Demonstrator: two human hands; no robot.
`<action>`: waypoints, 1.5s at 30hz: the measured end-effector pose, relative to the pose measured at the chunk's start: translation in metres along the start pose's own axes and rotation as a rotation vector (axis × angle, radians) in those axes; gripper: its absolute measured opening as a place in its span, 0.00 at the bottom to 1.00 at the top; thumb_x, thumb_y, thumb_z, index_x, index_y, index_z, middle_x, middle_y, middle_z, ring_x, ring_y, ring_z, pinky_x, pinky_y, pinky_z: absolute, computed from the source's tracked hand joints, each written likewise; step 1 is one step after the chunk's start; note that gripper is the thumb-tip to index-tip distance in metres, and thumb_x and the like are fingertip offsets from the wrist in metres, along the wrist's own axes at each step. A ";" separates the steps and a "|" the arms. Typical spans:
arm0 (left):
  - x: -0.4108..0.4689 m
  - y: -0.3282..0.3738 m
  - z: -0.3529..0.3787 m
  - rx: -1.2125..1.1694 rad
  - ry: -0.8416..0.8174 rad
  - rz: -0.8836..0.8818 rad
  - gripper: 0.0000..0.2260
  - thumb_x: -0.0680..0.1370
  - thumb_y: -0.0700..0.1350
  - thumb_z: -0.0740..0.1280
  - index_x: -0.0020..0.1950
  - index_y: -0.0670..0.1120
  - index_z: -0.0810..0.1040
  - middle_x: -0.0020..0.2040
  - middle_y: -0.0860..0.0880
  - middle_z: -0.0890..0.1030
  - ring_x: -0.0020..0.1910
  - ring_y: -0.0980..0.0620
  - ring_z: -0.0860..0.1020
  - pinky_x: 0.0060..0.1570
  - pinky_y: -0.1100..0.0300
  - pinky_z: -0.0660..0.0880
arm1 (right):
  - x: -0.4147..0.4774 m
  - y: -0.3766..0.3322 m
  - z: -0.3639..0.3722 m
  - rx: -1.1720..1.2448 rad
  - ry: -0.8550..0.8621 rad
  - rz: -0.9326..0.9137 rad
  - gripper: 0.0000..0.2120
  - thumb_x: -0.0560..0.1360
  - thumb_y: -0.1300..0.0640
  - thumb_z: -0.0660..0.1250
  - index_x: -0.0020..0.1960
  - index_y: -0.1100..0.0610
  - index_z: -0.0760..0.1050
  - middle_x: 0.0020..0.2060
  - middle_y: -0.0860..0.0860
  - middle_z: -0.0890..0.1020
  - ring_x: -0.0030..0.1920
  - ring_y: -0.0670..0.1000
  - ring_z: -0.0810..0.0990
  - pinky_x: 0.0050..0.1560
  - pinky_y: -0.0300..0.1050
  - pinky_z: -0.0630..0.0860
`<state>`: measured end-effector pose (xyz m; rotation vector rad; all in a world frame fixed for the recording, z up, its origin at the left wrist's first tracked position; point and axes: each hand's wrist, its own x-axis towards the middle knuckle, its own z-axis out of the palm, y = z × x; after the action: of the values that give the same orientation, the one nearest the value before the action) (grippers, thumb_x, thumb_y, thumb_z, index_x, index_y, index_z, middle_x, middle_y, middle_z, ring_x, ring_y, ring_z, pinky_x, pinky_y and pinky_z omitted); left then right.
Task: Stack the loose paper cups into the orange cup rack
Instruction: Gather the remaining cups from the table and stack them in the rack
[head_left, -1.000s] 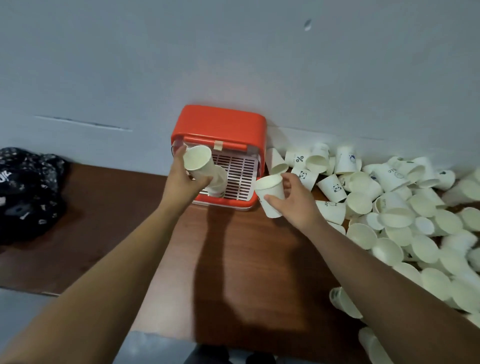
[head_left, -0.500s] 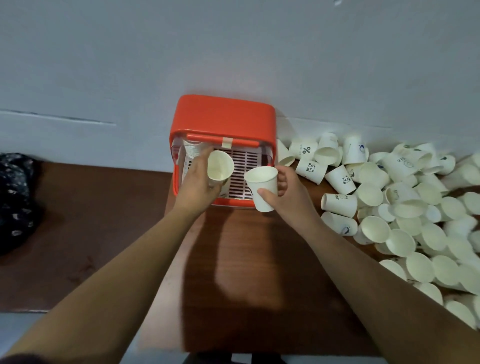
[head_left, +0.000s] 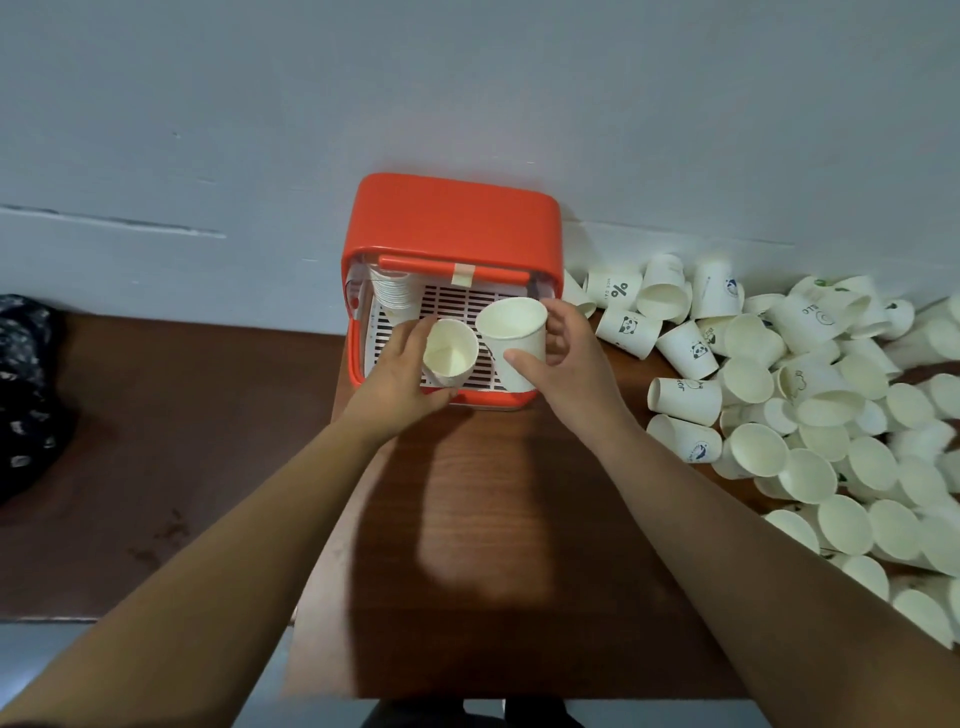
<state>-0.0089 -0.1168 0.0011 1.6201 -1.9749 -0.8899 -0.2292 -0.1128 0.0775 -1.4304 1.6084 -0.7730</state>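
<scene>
The orange cup rack (head_left: 457, 218) stands against the wall with its open front facing me. A stack of nested cups (head_left: 393, 293) sits in its back left corner. My left hand (head_left: 397, 376) grips a white paper cup (head_left: 449, 353), mouth toward me, over the slotted white tray (head_left: 457, 306) inside the rack. My right hand (head_left: 566, 358) holds a second, larger-looking paper cup (head_left: 514, 338) just right of it, at the rack's front right. The two cups nearly touch.
A large heap of loose paper cups (head_left: 810, 415), some printed, covers the brown table (head_left: 493, 519) to the right of the rack. A dark patterned cloth (head_left: 26, 384) lies at the far left. The grey wall (head_left: 467, 104) rises behind the rack.
My left hand's cup came away from the stack in the rack's left corner toward the middle front. My right hand brought its cup left and up, next to the other cup.
</scene>
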 end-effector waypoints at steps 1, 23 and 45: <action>-0.003 0.000 -0.004 -0.037 0.014 -0.009 0.38 0.72 0.50 0.75 0.77 0.46 0.61 0.73 0.46 0.64 0.72 0.48 0.66 0.69 0.53 0.67 | 0.001 -0.002 0.002 0.007 -0.017 -0.009 0.31 0.71 0.50 0.75 0.70 0.46 0.66 0.65 0.43 0.75 0.62 0.43 0.75 0.62 0.44 0.75; -0.008 0.008 -0.024 -0.343 0.151 -0.073 0.23 0.78 0.51 0.71 0.72 0.53 0.71 0.69 0.57 0.76 0.66 0.58 0.73 0.65 0.57 0.72 | 0.019 0.021 0.067 -0.004 -0.072 -0.147 0.28 0.73 0.55 0.74 0.70 0.50 0.67 0.63 0.43 0.74 0.64 0.41 0.71 0.64 0.37 0.69; -0.059 0.073 0.065 -0.074 -0.139 -0.112 0.06 0.77 0.42 0.71 0.53 0.45 0.77 0.49 0.45 0.79 0.48 0.45 0.78 0.53 0.49 0.76 | -0.129 0.110 -0.135 -0.553 0.123 0.119 0.24 0.76 0.49 0.69 0.69 0.56 0.70 0.65 0.53 0.74 0.64 0.52 0.74 0.63 0.49 0.73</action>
<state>-0.0909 -0.0377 0.0109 1.6809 -1.9323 -1.1336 -0.3994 0.0219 0.0683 -1.6645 2.0885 -0.3607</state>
